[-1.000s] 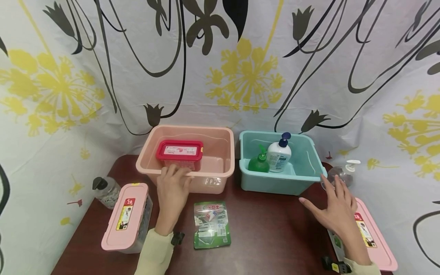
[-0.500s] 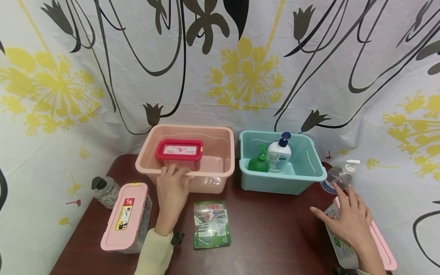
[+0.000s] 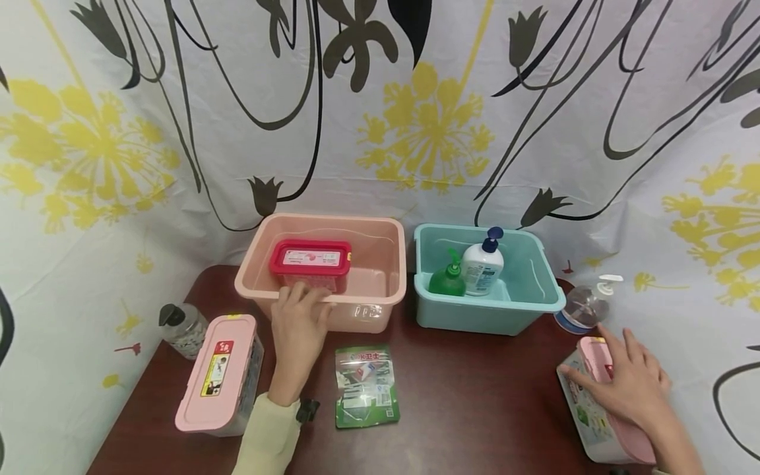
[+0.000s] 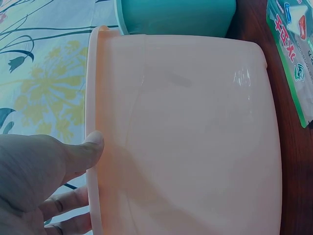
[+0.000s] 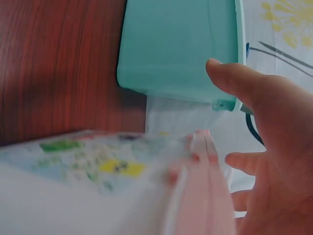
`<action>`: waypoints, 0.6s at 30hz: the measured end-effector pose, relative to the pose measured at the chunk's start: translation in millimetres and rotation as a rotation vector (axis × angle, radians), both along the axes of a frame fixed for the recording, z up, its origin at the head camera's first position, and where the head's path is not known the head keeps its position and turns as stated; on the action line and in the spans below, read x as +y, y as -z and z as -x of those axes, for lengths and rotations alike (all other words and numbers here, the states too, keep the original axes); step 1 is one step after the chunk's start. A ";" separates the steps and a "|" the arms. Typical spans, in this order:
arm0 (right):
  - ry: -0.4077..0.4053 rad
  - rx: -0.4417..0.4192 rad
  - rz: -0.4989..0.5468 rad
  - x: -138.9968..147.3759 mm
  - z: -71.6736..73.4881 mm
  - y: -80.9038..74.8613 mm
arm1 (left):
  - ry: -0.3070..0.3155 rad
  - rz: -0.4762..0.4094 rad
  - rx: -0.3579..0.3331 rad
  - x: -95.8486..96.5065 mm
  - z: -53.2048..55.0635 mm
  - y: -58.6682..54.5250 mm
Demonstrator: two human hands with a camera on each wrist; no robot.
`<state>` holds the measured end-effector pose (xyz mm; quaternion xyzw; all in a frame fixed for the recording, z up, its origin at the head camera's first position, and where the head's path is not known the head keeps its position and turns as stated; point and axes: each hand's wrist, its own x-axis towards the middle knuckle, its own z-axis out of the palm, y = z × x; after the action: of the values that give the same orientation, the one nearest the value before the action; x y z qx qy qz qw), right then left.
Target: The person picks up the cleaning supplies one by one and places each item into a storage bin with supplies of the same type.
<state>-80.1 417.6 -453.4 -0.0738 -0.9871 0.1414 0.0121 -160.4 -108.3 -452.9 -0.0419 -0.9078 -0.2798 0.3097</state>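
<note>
My left hand [image 3: 301,323] grips the front rim of the peach bin [image 3: 371,316], its thumb outside the wall and its fingers over the inside, as the left wrist view also shows. Inside that bin lies a small box with a red lid [image 3: 311,257]. My right hand [image 3: 632,379], fingers spread, is over a white box with a pink lid [image 3: 594,422] at the table's right side. In the right wrist view the thumb stands out straight, and the box's pink lid edge [image 5: 205,196] is beside the palm.
The teal bin [image 3: 469,320] holds a green pump bottle [image 3: 448,282] and a white pump bottle [image 3: 482,269]. A clear pump bottle [image 3: 584,307] stands right of it. A green pouch [image 3: 367,389] lies mid-table. At left are another pink-lidded box [image 3: 216,376] and a black-capped bottle [image 3: 185,330].
My right hand has moved from beside the clear pump bottle, rightward and nearer, to over the pink-lidded box. My left hand keeps its grip on the peach bin's rim.
</note>
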 end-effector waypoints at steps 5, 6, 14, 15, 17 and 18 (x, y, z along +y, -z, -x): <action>-0.065 -0.035 -0.047 17.8 3.6 -3.0 | 0.001 -0.005 0.006 0.4 0.3 0.6; -0.081 -0.048 -0.052 20.6 3.9 -3.8 | 0.003 -0.006 0.006 0.5 0.2 0.6; -0.106 -0.222 -0.028 32.9 6.5 -9.1 | 0.004 -0.008 -0.005 0.6 -1.0 -1.0; -0.104 -0.227 -0.029 33.1 6.9 -9.6 | 0.003 -0.009 -0.005 0.5 -1.0 -0.9; -0.105 -0.220 -0.031 33.5 7.8 -10.7 | 0.003 -0.010 -0.007 0.3 -0.7 -0.6; -0.102 -0.216 -0.032 33.6 7.9 -11.1 | 0.003 -0.011 -0.005 0.2 -0.6 -0.4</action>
<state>-88.0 451.1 -442.3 -0.0379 -0.9873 0.1173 -0.1007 -159.8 -108.1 -452.5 -0.0409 -0.9070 -0.2853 0.3071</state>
